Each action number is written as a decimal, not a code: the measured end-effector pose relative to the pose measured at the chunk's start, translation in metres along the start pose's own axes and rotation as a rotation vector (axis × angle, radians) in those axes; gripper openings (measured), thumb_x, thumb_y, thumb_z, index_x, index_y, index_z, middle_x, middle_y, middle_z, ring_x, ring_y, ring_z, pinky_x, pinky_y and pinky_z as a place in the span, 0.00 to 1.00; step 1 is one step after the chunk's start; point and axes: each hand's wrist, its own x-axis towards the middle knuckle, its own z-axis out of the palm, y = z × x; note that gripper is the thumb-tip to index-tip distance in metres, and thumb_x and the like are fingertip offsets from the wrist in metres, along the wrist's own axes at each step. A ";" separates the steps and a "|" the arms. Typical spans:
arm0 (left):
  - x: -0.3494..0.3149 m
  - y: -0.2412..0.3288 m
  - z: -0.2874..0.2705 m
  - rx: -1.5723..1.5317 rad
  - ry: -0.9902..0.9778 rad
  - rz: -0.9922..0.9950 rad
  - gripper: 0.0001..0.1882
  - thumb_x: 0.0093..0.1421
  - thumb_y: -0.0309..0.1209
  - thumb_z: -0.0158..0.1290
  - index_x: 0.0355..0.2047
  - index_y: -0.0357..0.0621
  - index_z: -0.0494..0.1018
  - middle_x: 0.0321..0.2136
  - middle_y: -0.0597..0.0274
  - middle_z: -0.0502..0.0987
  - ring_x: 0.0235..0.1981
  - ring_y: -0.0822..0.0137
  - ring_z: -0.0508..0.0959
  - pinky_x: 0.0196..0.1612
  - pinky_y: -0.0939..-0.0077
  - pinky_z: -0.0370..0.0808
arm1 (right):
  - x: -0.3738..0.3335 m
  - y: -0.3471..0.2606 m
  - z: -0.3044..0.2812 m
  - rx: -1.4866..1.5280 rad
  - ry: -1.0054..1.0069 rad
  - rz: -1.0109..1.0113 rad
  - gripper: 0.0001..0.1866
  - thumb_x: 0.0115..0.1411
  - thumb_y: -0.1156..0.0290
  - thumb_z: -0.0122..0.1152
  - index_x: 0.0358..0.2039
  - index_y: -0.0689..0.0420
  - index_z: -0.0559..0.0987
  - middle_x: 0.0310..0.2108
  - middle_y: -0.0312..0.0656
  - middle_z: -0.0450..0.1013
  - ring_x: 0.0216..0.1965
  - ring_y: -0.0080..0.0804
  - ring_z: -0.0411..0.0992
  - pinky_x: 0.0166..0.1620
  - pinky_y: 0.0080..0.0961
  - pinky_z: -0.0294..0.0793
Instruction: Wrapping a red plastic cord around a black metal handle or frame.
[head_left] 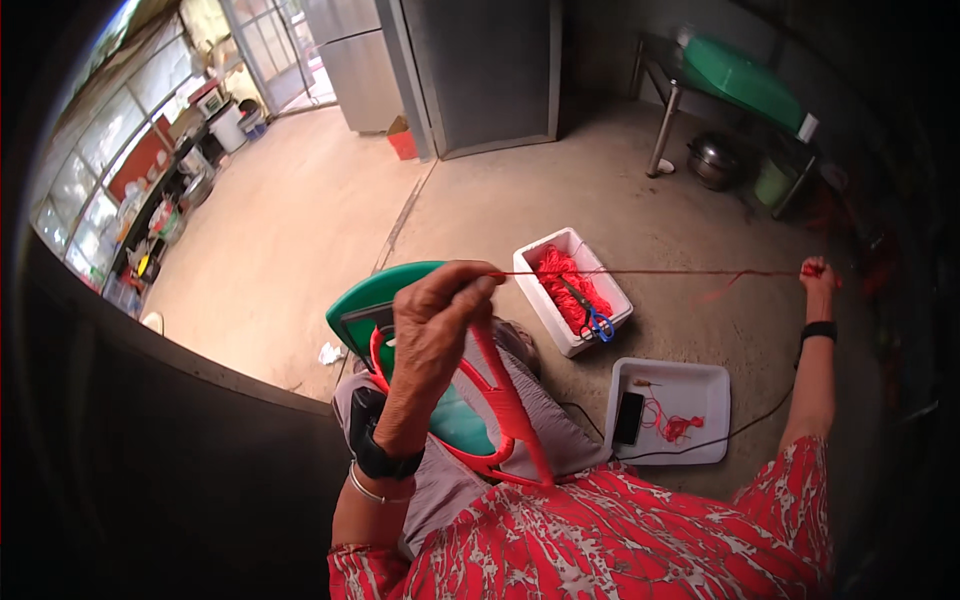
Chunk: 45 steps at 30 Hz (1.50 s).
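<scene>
A thin red cord (690, 271) is stretched straight from one of my hands to the other. My left hand (432, 318), held above my lap, is closed in a pinch on its near end. Far out to the right, my right hand (817, 272) is closed around the other end, with some loose cord about the fingers. Below my left hand, a frame wrapped in red cord (513, 412) rests on my lap, partly hidden by that hand and forearm. A green plastic piece (352, 292) shows behind and through the frame; I cannot tell its kind.
Ahead, a white box (567, 345) holds red cord (560, 285) and blue-handled scissors (597, 325). Nearer, a white tray (718, 400) holds a phone (628, 418), a small pointed tool (645, 383) and red cord scraps (680, 428). A metal-legged table (663, 140) stands at the far right.
</scene>
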 end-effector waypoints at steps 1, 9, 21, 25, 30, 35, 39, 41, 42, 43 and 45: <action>-0.002 0.007 0.001 0.195 -0.064 -0.024 0.12 0.59 0.29 0.53 0.42 0.34 0.75 0.31 0.63 0.78 0.35 0.74 0.75 0.40 0.81 0.70 | -0.024 0.038 0.019 0.018 0.134 0.095 0.16 0.66 0.65 0.40 0.22 0.58 0.68 0.12 0.30 0.51 0.13 0.22 0.50 0.18 0.19 0.56; -0.028 -0.024 -0.032 -0.100 0.618 0.130 0.10 0.60 0.32 0.53 0.34 0.36 0.75 0.25 0.62 0.77 0.28 0.72 0.75 0.38 0.80 0.71 | -0.254 0.170 0.157 -0.903 -0.745 0.404 0.14 0.63 0.55 0.48 0.37 0.54 0.71 0.15 0.25 0.54 0.12 0.13 0.52 0.15 0.14 0.53; -0.048 -0.022 -0.049 -0.112 0.681 0.124 0.07 0.60 0.26 0.53 0.36 0.35 0.74 0.26 0.62 0.76 0.28 0.74 0.73 0.35 0.81 0.70 | -0.441 0.305 0.265 -1.138 -1.696 0.457 0.13 0.61 0.72 0.53 0.46 0.62 0.73 0.29 0.34 0.72 0.29 0.15 0.68 0.34 0.15 0.72; -0.049 -0.008 -0.044 -0.039 0.728 0.184 0.06 0.60 0.25 0.52 0.36 0.34 0.73 0.27 0.62 0.75 0.28 0.74 0.73 0.35 0.82 0.70 | -0.461 0.318 0.266 -1.153 -1.912 0.359 0.13 0.62 0.69 0.55 0.45 0.61 0.73 0.30 0.32 0.71 0.30 0.15 0.68 0.36 0.15 0.70; -0.059 0.004 -0.028 0.153 0.626 0.250 0.04 0.59 0.19 0.51 0.35 0.35 0.73 0.28 0.63 0.74 0.31 0.74 0.74 0.37 0.82 0.70 | -0.457 0.326 0.275 -1.156 -1.746 0.524 0.10 0.64 0.67 0.52 0.41 0.59 0.74 0.25 0.30 0.70 0.25 0.14 0.67 0.28 0.14 0.68; -0.042 -0.001 -0.012 0.625 0.295 0.474 0.14 0.45 0.18 0.57 0.35 0.39 0.75 0.38 0.57 0.75 0.43 0.58 0.72 0.48 0.68 0.67 | -0.429 0.328 0.252 -0.915 -1.438 0.861 0.14 0.60 0.67 0.56 0.44 0.58 0.69 0.20 0.30 0.64 0.18 0.15 0.61 0.22 0.15 0.63; -0.039 -0.009 -0.015 0.530 0.477 0.462 0.14 0.44 0.15 0.53 0.34 0.38 0.75 0.38 0.55 0.75 0.43 0.57 0.72 0.47 0.66 0.68 | -0.432 0.315 0.187 -0.660 -1.201 1.243 0.20 0.57 0.71 0.59 0.50 0.61 0.68 0.20 0.30 0.63 0.16 0.15 0.58 0.21 0.16 0.61; -0.037 -0.012 -0.014 0.518 0.481 0.463 0.14 0.44 0.14 0.50 0.33 0.37 0.75 0.37 0.55 0.76 0.42 0.58 0.73 0.46 0.66 0.68 | -0.447 0.309 0.164 -0.799 -1.217 1.216 0.20 0.57 0.72 0.60 0.50 0.61 0.70 0.20 0.29 0.64 0.16 0.15 0.58 0.20 0.15 0.60; -0.035 -0.012 -0.012 0.505 0.459 0.468 0.15 0.43 0.14 0.50 0.33 0.37 0.75 0.36 0.55 0.76 0.42 0.58 0.73 0.46 0.66 0.68 | -0.457 0.303 0.160 -0.881 -1.160 1.193 0.14 0.58 0.72 0.59 0.44 0.61 0.73 0.19 0.29 0.64 0.15 0.15 0.58 0.20 0.15 0.59; -0.034 -0.011 -0.010 0.491 0.437 0.474 0.15 0.43 0.14 0.51 0.33 0.37 0.74 0.36 0.55 0.76 0.41 0.57 0.73 0.46 0.66 0.68 | -0.458 0.303 0.151 -0.761 -1.126 1.241 0.10 0.58 0.71 0.59 0.39 0.60 0.74 0.18 0.28 0.63 0.15 0.14 0.58 0.19 0.15 0.58; -0.033 -0.009 -0.006 0.543 0.416 0.481 0.15 0.45 0.14 0.50 0.35 0.36 0.74 0.37 0.56 0.76 0.43 0.59 0.73 0.49 0.69 0.67 | -0.458 0.300 0.150 -0.740 -1.046 1.236 0.07 0.59 0.70 0.59 0.34 0.58 0.73 0.17 0.27 0.62 0.14 0.14 0.58 0.19 0.15 0.57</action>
